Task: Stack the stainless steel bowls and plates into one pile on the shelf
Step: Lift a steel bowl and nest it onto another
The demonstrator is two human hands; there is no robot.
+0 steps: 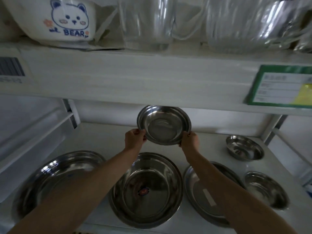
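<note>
I hold a medium steel bowl (163, 124) tilted toward me above the back of the white shelf (104, 135). My left hand (134, 137) grips its left rim and my right hand (190, 140) grips its right rim. Below it stands a large steel bowl (146, 190) with a sticker inside. A wide steel plate (55, 176) lies at the left, partly hidden by my left forearm. A flat plate (206, 191) with a white label lies at the right, partly under my right forearm. Two small bowls sit further right, one at the back (244, 150), one nearer (266, 190).
The upper shelf board (135, 78) hangs low just above the held bowl. It carries a white bear bowl (67, 22), clear glassware (146, 22) and a green price tag (280, 85). A white bin (30, 125) is at the left, a metal post (273, 130) at the right.
</note>
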